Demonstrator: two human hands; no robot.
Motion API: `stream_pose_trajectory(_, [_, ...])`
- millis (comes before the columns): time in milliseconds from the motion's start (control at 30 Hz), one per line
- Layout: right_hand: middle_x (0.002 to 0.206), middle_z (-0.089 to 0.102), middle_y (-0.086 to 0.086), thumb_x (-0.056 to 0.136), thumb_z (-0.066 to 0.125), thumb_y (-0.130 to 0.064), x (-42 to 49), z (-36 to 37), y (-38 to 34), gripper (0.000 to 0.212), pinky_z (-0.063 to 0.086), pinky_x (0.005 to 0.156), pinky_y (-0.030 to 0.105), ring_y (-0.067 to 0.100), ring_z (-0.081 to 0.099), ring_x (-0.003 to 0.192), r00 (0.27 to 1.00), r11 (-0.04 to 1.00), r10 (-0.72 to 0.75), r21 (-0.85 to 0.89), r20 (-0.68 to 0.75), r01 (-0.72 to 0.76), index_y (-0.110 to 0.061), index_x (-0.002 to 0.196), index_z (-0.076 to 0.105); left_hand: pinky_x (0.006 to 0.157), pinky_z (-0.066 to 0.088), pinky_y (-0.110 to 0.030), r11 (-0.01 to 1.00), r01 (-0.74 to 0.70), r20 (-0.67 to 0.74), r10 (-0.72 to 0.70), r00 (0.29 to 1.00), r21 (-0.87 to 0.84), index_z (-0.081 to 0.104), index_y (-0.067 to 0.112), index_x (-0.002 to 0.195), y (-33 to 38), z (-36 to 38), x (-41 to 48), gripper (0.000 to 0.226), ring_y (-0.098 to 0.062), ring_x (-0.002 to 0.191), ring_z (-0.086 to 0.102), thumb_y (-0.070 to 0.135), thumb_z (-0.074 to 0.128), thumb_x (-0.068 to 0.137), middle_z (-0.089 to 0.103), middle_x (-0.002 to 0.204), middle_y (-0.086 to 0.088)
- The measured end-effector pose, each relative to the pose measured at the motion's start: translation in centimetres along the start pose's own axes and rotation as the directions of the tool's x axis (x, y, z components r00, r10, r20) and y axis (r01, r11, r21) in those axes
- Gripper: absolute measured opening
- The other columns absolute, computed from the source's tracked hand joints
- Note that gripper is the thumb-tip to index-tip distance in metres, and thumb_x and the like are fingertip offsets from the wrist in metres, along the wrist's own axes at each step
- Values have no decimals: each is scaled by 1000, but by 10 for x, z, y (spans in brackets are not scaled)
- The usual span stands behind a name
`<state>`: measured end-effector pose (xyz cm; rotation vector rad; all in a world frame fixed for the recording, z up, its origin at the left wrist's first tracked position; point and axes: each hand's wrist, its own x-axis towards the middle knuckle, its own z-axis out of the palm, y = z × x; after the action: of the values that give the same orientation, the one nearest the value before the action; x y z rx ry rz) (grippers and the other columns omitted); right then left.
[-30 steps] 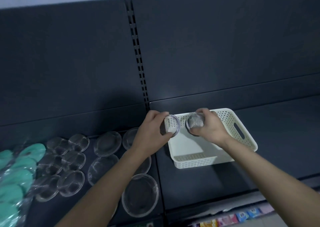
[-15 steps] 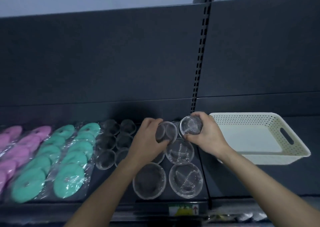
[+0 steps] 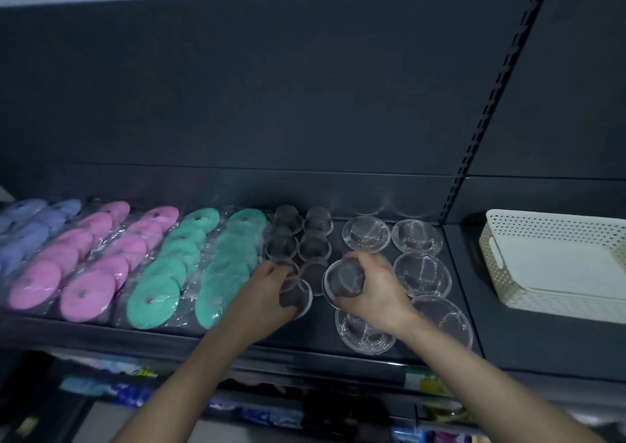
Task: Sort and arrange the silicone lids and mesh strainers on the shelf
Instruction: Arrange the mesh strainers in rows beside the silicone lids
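At front of shelf [image 3: 189, 332]: left hand [image 3: 261, 293] curls round small strainer [image 3: 296, 297], probably for the strainer column's [image 3: 283, 244] near end. Right hand [image 3: 376, 290] grips second strainer [image 3: 345, 281]. Set each square, rims aligned.

White basket [image 3: 542, 217] cut off at right edge and blue lids [image 3: 23, 236] at left, right hand [image 3: 369, 290] hiding part of its mesh strainer [image 3: 343, 281] and the wide strainers [image 3: 364, 337] beneath, left hand [image 3: 264, 293] motion-blurred around a small strainer [image 3: 296, 298], lower-shelf packets [image 3: 135, 392] unreadable.
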<state>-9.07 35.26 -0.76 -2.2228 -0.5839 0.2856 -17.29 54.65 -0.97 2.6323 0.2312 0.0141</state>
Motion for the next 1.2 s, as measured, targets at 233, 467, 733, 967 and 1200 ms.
stream_pose_trajectory(233, [122,40,0,70,77,-22,2,43,-12,69,32,84,11,10,45,104,990,996,38,-83,133,-27,-23,131,44,92,42,-26,997,39,87,-44,995,63,45,16,137,-33,3,-2,71,-20,113,50,25,75,73,41,128,-3])
stream_pose_trajectory(467, [120,40,4,68,77,-24,6,63,-12,71,43,97,26,22,53,109,981,981,82,-186,176,-49,-22,131,43,94,43,-30,997,29,126,-38,991,75,43,15,136,-49,9,5,68,-23,117,49,22,72,75,39,130,-4])
stream_pose_trajectory(733, [125,47,6,71,77,-26,8,65,-10,70,42,96,26,21,51,114,972,968,72,-251,223,-15,-19,129,40,95,41,-28,999,3,130,-7,991,33,44,18,135,-56,12,5,68,-19,117,48,28,74,75,41,129,0])
stream_pose_trajectory(967, [119,43,-2,65,83,-31,7,58,-7,76,38,97,19,13,49,109,985,992,72,-114,156,-55,-21,130,45,93,39,-24,999,-24,140,20,990,23,43,20,135,-61,10,5,68,-16,117,46,29,73,75,41,130,2])
stream_pose_trajectory(1200, [128,52,2,70,81,-30,4,47,-6,77,35,95,17,16,49,117,980,976,50,-218,193,-7,-17,135,42,93,38,-23,999,-33,142,31,989,14,42,21,138,-57,9,5,70,-14,119,45,32,74,76,41,131,4])
